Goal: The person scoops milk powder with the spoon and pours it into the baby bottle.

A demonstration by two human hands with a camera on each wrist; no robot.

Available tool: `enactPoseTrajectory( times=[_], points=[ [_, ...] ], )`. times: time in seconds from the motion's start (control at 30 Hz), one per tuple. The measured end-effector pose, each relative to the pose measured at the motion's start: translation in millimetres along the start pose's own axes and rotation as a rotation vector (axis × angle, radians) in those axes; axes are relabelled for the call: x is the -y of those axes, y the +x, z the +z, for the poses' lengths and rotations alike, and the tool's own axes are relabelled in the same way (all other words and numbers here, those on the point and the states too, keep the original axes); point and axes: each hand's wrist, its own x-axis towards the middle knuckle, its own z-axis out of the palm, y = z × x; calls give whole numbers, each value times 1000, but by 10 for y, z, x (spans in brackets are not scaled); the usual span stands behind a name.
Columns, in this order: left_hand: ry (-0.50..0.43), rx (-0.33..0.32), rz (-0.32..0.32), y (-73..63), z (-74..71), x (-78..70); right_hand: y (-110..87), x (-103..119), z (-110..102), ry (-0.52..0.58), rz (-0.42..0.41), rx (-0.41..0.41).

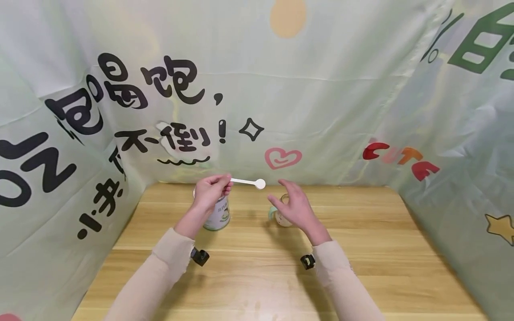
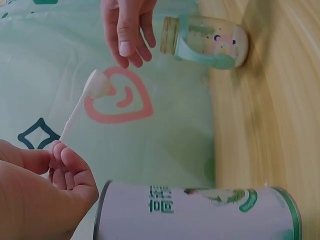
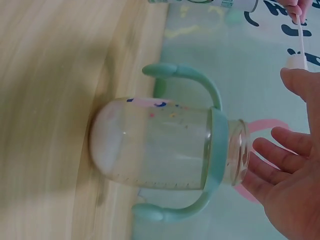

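Observation:
My left hand [image 1: 209, 194] pinches the thin handle of a white measuring scoop [image 1: 260, 183] between thumb and fingers. The scoop's bowl points right, toward my other hand; how full it is I cannot tell. Below the left hand stands a white and green milk powder can [image 1: 219, 216], its top mostly hidden by that hand. A clear baby bottle [image 3: 165, 145] with mint-green handles and no cap stands on the table, something white at its bottom. Beside the bottle's open neck is my right hand [image 1: 296, 208], fingers loosely spread and holding nothing.
The wooden table [image 1: 249, 276] carries the can at left and the bottle to its right. A pale printed cloth [image 1: 329, 111] hangs behind the table and along both sides. A small black camera sits at each wrist.

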Motion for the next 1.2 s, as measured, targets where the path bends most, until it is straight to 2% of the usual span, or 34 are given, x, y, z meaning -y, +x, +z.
enactPoseTrajectory(
  times=[0.4, 0.77, 1.2],
  points=[
    [-47, 47, 29, 4, 212, 29, -68, -136, -14, 0, 12, -21],
    [-48, 36, 22, 23, 344, 107, -133, -220, -33, -2, 35, -31],
    [-72, 67, 44, 44, 544, 234, -250, -356, -96, -27, 85, -21]
  ],
)
